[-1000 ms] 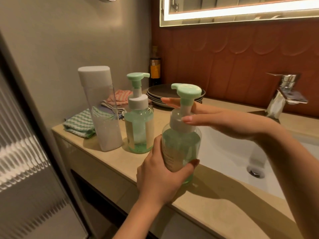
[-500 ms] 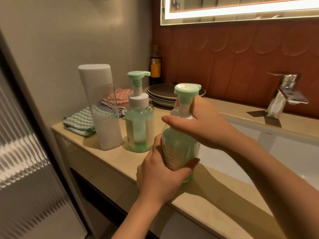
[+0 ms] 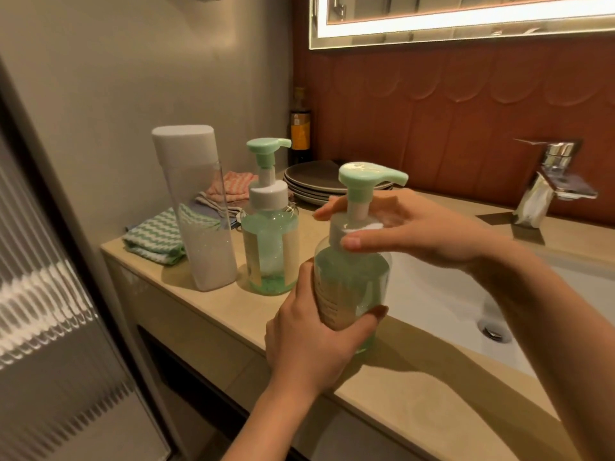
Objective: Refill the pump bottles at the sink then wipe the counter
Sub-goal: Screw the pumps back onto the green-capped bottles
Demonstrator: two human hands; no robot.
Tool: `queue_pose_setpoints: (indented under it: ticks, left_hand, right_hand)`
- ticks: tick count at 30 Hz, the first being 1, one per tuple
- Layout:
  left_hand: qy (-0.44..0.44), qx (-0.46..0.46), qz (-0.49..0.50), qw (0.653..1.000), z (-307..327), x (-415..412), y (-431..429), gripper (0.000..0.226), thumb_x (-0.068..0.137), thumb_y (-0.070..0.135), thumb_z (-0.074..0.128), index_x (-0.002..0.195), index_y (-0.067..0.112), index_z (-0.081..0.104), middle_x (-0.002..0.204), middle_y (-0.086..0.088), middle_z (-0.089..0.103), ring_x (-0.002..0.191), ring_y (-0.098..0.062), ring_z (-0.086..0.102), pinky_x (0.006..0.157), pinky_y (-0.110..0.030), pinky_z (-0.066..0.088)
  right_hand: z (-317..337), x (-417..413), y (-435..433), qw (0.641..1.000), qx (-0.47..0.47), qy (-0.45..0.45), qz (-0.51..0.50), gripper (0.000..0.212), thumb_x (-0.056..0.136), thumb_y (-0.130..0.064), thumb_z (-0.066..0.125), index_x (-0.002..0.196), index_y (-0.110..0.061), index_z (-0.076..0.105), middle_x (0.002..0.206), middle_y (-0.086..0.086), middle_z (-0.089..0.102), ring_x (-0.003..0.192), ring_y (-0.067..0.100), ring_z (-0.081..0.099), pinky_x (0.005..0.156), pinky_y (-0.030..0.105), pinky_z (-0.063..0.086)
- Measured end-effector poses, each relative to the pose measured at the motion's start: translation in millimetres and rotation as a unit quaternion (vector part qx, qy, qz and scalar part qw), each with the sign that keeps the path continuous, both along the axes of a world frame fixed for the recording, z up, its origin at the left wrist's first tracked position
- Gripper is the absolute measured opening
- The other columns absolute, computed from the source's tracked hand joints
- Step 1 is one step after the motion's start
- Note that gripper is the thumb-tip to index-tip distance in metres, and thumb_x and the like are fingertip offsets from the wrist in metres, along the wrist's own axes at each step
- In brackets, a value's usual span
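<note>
We hold the near pump bottle (image 3: 352, 287) at the front strip of the counter (image 3: 213, 304), just left of the sink basin (image 3: 439, 301). Its long axis runs close to vertical, pump end up, and the mint-green pump head (image 3: 369, 178) points its nozzle to our right, toward the faucet (image 3: 549, 181). Pale green liquid fills the clear body almost to the shoulder. Whether the base rests on the counter or hangs just above it, we cannot tell.

Our left hand (image 3: 312, 347) grips the lower body from the front-left, fingers curled round the glass and the thumb on the side nearer us. Our right hand (image 3: 416, 227) comes in from the right and closes round the white collar (image 3: 346, 227) under the pump. The thumb presses the collar's front and the fingers wrap behind the neck.

The second pump bottle (image 3: 269, 234) stands upright on the counter, behind and to the left and apart from the first. Its nozzle also points right, and only a shallow layer of green shows at the bottom. Just beside it on the left stands a tall clear container (image 3: 199, 211) with a white cap, holding white liquid.

Behind these lie a green-striped cloth (image 3: 149, 237) and a pink-striped cloth (image 3: 233, 184). A stack of dark plates (image 3: 312, 184) and a dark bottle (image 3: 300, 128) are in the corner.
</note>
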State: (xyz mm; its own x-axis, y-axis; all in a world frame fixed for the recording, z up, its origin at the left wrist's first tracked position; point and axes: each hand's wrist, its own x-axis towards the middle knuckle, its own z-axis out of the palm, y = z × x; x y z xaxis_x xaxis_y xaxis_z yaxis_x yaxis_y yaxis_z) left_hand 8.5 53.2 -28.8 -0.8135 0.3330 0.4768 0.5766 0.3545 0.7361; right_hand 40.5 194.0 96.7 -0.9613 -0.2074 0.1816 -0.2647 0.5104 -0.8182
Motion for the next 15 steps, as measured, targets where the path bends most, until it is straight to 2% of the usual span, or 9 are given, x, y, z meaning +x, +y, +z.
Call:
queue_pose_setpoints:
  ticks: [3,4,7,9,10,11,13,15]
  left_hand:
    - [-0.011,0.015,-0.007,1.000,0.6,0.5,-0.3,0.072,0.048,0.082,0.046,0.111,0.050,0.032,0.084,0.030,0.049,0.083,-0.010,0.053,0.075,-0.034,0.047]
    - [-0.014,0.016,-0.008,1.000,1.1,0.8,-0.5,0.071,0.047,0.081,0.047,0.110,0.052,0.030,0.083,0.030,0.050,0.083,-0.012,0.056,0.074,-0.034,0.047]
    - [-0.023,0.007,-0.008,1.000,4.0,2.0,-0.9,0.075,0.043,0.080,0.045,0.111,0.054,0.023,0.080,0.034,0.043,0.086,-0.013,0.055,0.073,-0.029,0.041]
    - [-0.025,0.006,-0.003,1.000,3.9,2.0,-1.2,0.078,0.042,0.081,0.045,0.111,0.055,0.020,0.079,0.034,0.041,0.092,-0.017,0.058,0.074,-0.029,0.042]
    - [-0.024,0.009,-0.003,1.000,3.2,1.6,-1.3,0.077,0.043,0.082,0.046,0.111,0.056,0.022,0.080,0.032,0.044,0.093,-0.018,0.060,0.075,-0.031,0.045]
    - [-0.023,0.014,-0.005,1.000,2.4,1.2,-1.3,0.076,0.044,0.083,0.047,0.110,0.056,0.024,0.081,0.030,0.048,0.093,-0.019,0.062,0.076,-0.033,0.049]
    - [-0.018,0.021,-0.009,1.000,1.2,0.3,-1.0,0.075,0.045,0.085,0.048,0.110,0.054,0.027,0.084,0.027,0.051,0.090,-0.018,0.062,0.078,-0.039,0.051]
    - [-0.007,0.016,-0.005,1.000,0.8,-0.3,-0.4,0.078,0.046,0.087,0.046,0.112,0.051,0.026,0.085,0.030,0.048,0.084,-0.014,0.056,0.079,-0.038,0.050]
  right_hand:
    - [-2.9,-2.7,-8.8,0.987,0.084,0.080,-0.109,0.049,0.055,-0.054,0.070,0.098,-0.032,0.059,0.098,-0.020,0.064,0.099,-0.005,0.058,0.076,0.012,0.045]
    - [-4.5,-3.0,-14.3,0.980,0.103,0.091,-0.145,0.052,0.054,-0.058,0.068,0.097,-0.032,0.055,0.097,-0.020,0.062,0.094,-0.004,0.058,0.074,0.013,0.045]
    - [-13.4,-4.7,-26.9,0.953,0.169,0.152,-0.201,0.040,0.073,-0.051,0.066,0.090,-0.017,0.056,0.090,-0.007,0.058,0.082,0.007,0.054,0.068,0.021,0.047]
    - [-14.0,-4.5,-28.5,0.934,0.226,0.190,-0.203,0.032,0.077,-0.058,0.059,0.081,-0.027,0.052,0.086,-0.011,0.050,0.080,0.007,0.048,0.064,0.019,0.040]
    - [-12.7,-4.4,-27.2,0.936,0.232,0.183,-0.190,0.035,0.076,-0.063,0.057,0.082,-0.029,0.052,0.088,-0.012,0.048,0.084,0.007,0.047,0.066,0.019,0.038]
    - [-10.7,-3.7,-25.1,0.946,0.222,0.162,-0.169,0.042,0.076,-0.067,0.056,0.087,-0.027,0.056,0.094,-0.011,0.049,0.089,0.007,0.048,0.069,0.018,0.039]
    - [-5.9,-0.3,-19.3,0.979,0.148,0.096,-0.100,0.045,0.076,-0.058,0.053,0.103,-0.022,0.059,0.107,-0.011,0.053,0.098,0.000,0.051,0.076,0.014,0.045]
    - [-1.9,5.1,-12.0,0.999,0.049,0.005,-0.017,0.042,0.077,-0.045,0.051,0.117,-0.031,0.052,0.118,-0.019,0.052,0.100,-0.016,0.050,0.080,0.004,0.042]
